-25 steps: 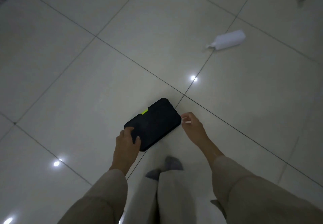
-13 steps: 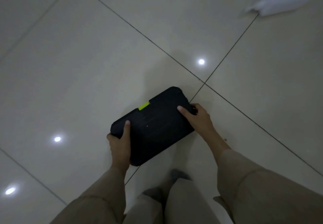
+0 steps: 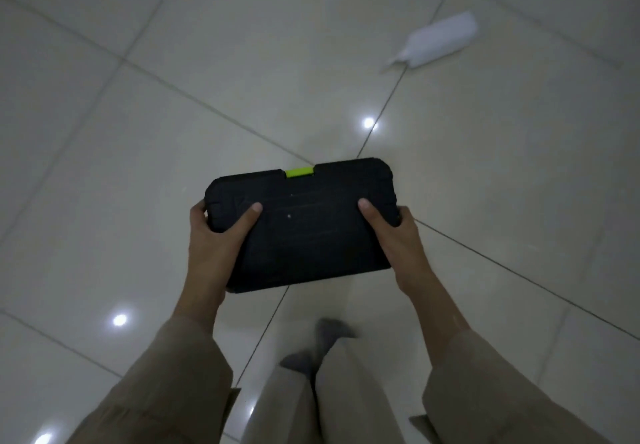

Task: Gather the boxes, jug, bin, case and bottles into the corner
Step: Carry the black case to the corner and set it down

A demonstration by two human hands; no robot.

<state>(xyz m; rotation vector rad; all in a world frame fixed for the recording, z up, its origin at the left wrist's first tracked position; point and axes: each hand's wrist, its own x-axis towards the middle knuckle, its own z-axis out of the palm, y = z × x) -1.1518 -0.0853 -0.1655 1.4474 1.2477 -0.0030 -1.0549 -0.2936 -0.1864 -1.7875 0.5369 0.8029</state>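
Both hands hold the black case (image 3: 304, 225) clear of the floor, one at each short end: the left hand (image 3: 216, 235) wraps the left end with its thumb lying on the top face, and the right hand (image 3: 398, 239) grips the right end the same way, fingers curled underneath and out of sight. The case sits roughly level in front of the person, its bright green latch (image 3: 299, 172) on the far long edge. Beige sleeves (image 3: 173, 384) cover both forearms, and below the case the person's legs and grey-socked feet (image 3: 322, 343) stand on the floor. The floor (image 3: 104, 166) is laid with large pale glossy tiles separated by thin dark grout lines that run diagonally across the view; several small round reflections of ceiling lights shine on it. Lighting is dim and the picture is slightly blurred. A white bottle (image 3: 438, 43) lies on its side on the tiles at the upper right, well apart from the case, its narrow neck pointing lower left.
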